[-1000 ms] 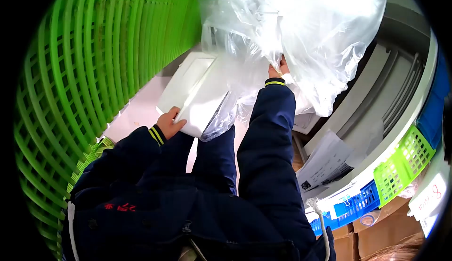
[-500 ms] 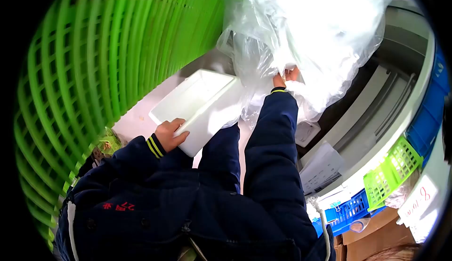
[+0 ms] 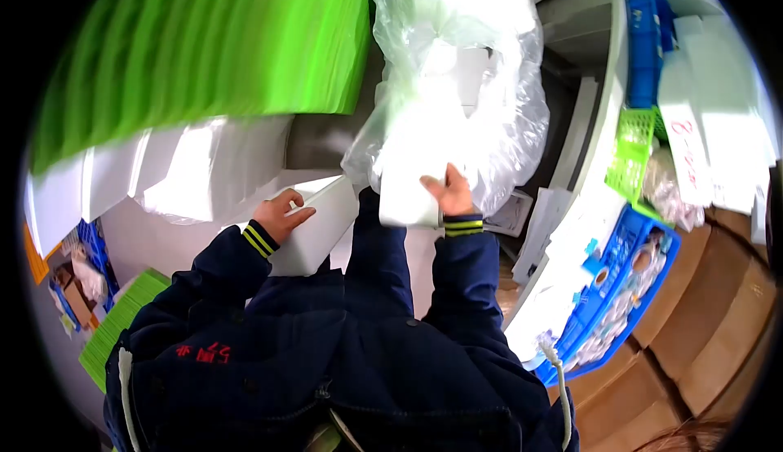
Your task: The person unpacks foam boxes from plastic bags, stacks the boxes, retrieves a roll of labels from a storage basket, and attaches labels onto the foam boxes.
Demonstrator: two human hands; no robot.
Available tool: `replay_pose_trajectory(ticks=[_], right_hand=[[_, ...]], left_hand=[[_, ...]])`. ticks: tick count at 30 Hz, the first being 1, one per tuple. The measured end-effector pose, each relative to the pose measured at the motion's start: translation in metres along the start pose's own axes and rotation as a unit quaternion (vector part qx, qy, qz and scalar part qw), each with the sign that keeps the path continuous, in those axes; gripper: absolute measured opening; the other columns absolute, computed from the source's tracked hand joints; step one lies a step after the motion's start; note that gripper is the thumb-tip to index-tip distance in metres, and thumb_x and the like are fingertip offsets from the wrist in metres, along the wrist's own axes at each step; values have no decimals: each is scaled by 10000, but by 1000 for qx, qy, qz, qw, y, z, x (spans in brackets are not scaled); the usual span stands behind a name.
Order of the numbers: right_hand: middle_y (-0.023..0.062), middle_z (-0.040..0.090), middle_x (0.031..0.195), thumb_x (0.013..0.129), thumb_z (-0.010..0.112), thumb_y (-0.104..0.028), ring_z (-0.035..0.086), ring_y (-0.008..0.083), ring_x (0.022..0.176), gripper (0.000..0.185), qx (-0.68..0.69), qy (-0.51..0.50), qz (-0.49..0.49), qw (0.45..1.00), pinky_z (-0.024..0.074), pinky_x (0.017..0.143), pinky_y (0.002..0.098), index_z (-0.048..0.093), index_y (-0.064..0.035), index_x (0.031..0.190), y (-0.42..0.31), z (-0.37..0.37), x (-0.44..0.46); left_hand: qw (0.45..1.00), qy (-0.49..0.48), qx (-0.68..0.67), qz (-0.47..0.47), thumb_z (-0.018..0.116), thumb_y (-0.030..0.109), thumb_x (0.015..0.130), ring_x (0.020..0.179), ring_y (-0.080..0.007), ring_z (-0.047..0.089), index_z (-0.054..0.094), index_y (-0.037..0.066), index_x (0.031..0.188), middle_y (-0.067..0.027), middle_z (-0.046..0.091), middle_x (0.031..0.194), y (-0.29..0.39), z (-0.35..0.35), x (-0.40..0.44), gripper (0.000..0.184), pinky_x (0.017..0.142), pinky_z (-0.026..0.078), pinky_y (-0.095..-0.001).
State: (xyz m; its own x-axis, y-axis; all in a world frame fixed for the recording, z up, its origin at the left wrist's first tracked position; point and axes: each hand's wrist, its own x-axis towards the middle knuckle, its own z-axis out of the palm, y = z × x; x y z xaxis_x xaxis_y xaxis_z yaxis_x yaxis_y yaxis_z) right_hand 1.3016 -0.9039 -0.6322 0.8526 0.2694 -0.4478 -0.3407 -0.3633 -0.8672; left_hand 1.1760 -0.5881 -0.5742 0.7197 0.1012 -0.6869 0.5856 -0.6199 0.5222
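My left hand (image 3: 281, 215) is closed over the near rim of a white foam box (image 3: 322, 228), which sits tilted in front of my thigh. To its right, my right hand (image 3: 451, 191) grips the near end of a second white foam box (image 3: 408, 195), thumb on top and the other fingers partly hidden. This box extends into a large clear plastic bag (image 3: 518, 126), whose film spreads around it. Glare washes out much of the bag, so its further white contents (image 3: 469, 73) are hard to make out.
Stacked green plastic baskets (image 3: 245, 44) stand at upper left, with white boxes (image 3: 196, 170) below them. On the right, a blue basket (image 3: 624, 281) holds small items, near a green basket (image 3: 630, 146). Brown cartons (image 3: 701, 305) stand at lower right.
The view has turned. My right hand has come nearer from the bunched plastic and now grips a white foam box at the bag. My left hand still holds its box.
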Motion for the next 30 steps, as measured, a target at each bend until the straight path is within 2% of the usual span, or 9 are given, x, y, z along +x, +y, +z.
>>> replay_pose_trajectory(ticks=[3,5,9,12,16,19,22,24,30], right_hand=[[49,427,613,709,689,-178,378,124,595,281,-101,-85,-5,991,372,548,291,501,24,760,-23,30,-87],[65,485,674,731,662,-139,420,127,649,263,-68,-96,-11,993,392,595,284,516,37,859,-43,48,-138],[66,593,1011,812,544,-22,540,134,906,309,106,-24,8,994,430,795,267,522,36,1115,-91,61,-211],[117,589,1038,830,513,-30,560,182,912,310,178,146,-68,971,432,812,276,503,62,1125,-137,60,-235],[135,570,1057,847,505,-69,563,202,899,330,205,257,-252,910,446,798,298,471,62,1148,-213,73,-256],[147,554,1042,846,534,-163,556,212,883,386,139,346,-328,868,441,783,310,432,27,1165,-268,82,-277],[158,522,1085,815,568,-180,525,231,937,446,87,336,-411,843,423,822,336,397,4,1183,-300,82,-296],[171,481,1151,802,578,-159,499,246,992,495,94,304,-445,837,409,858,355,367,-3,1221,-309,83,-301],[220,391,1274,828,547,-107,450,280,1110,612,49,338,-533,774,364,938,365,238,36,1336,-321,93,-301]], left_hand=[[994,12,-104,38,657,386,763,567,-188,547,557,66,817,-95,579,636,-54,-17,-38,340,549,440,-317],[984,2,-165,67,654,256,788,494,-62,442,530,8,845,-21,508,546,-64,-45,-71,283,439,331,-230],[936,-97,-272,202,744,167,703,624,-86,514,505,48,1066,-56,584,729,-109,-81,-123,451,540,412,-248],[910,-154,-239,302,786,104,651,737,-78,517,451,86,1173,-54,590,844,-100,-124,-173,620,627,441,-249],[845,-66,-385,367,750,77,688,728,-66,502,477,62,1134,-15,563,825,-109,-178,-242,523,623,421,-213],[868,110,-266,404,756,110,673,619,-48,410,524,60,1044,18,501,739,-135,-213,-295,440,545,345,-194],[910,108,-241,319,766,120,667,612,-35,358,531,79,1019,45,452,718,-164,-238,-358,426,528,313,-194],[883,71,-412,211,695,-4,707,721,-45,484,466,56,1108,16,543,783,-166,-250,-407,466,612,379,-179],[847,373,-180,332,676,141,745,1037,-138,470,399,-4,1180,-54,454,1087,-114,-302,-495,536,883,365,-256]])
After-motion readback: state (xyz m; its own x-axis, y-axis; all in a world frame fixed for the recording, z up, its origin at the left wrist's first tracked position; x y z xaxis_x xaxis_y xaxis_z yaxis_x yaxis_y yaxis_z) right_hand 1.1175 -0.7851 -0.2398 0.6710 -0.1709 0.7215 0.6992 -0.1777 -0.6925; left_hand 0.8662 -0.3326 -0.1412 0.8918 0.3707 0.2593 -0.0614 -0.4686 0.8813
